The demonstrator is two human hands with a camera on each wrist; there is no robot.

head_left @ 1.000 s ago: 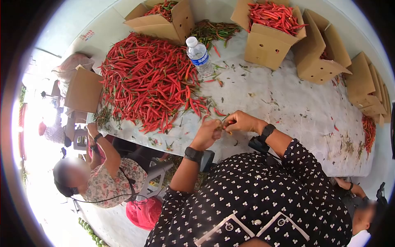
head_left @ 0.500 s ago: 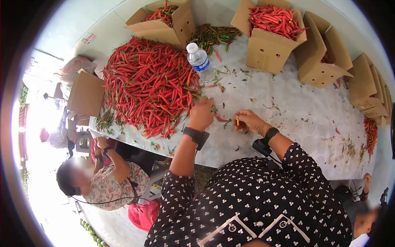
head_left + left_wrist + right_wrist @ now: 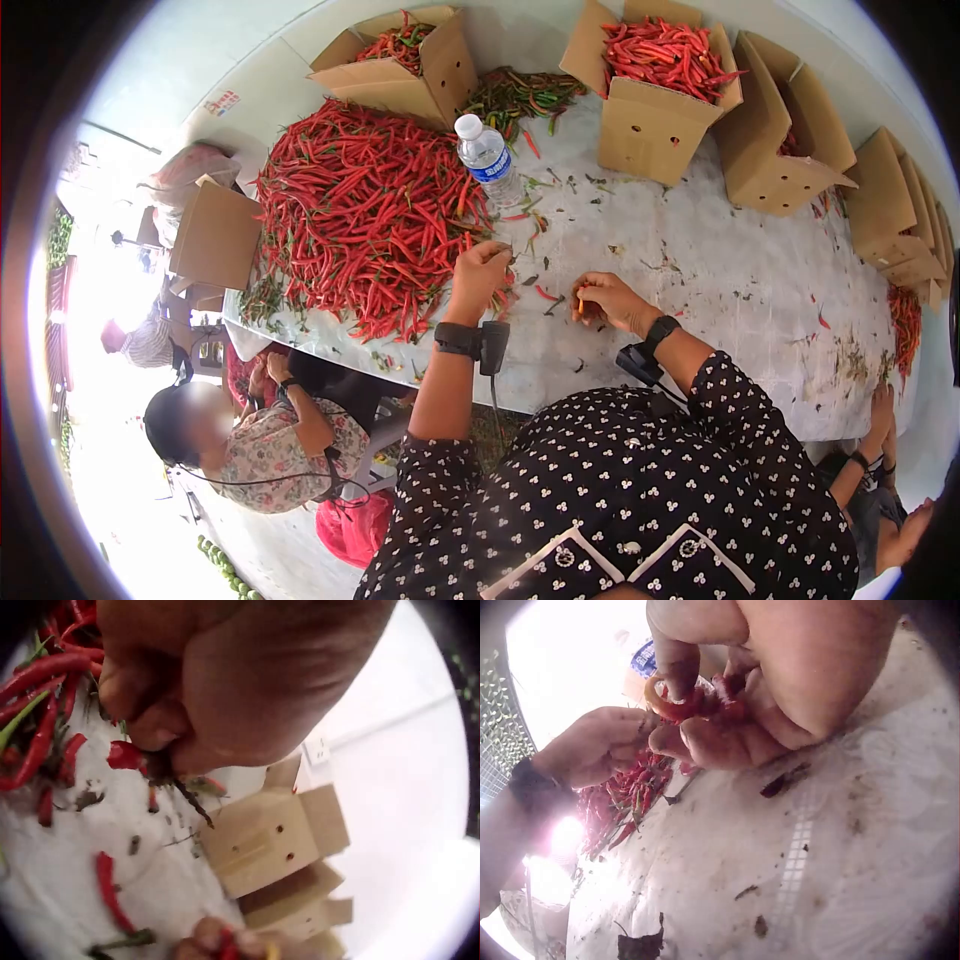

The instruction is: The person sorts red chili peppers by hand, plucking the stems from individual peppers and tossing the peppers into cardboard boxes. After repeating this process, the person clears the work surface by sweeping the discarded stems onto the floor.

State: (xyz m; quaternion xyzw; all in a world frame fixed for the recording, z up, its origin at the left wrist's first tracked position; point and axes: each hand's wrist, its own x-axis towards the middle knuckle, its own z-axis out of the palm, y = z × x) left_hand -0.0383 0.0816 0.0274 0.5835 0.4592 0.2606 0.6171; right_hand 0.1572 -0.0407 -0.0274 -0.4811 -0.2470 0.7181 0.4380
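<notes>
My left hand (image 3: 478, 283) is at the front right edge of the big pile of red chilies (image 3: 360, 220). In the left wrist view its thumb and finger pinch a red chili (image 3: 125, 755) with a dark, withered stem (image 3: 196, 804); most of this chili is hidden by the hand. My right hand (image 3: 612, 302) stays over the table to the right, its fingers curled round a few chilies (image 3: 676, 710), one of them orange-yellow at the end. A loose red chili (image 3: 111, 891) lies on the table between the hands.
A water bottle (image 3: 487, 165) stands by the pile. Cardboard boxes of chilies (image 3: 655, 130) line the back, with a heap of green and dark chilies (image 3: 525, 92) among them. Stem scraps litter the white tabletop (image 3: 700, 330). One person (image 3: 270, 440) sits at left, another at far right.
My hands were together at the front; the left then went forward and left to the pile's edge and now pinches a chili there. The right moved slightly right, keeping its chilies.
</notes>
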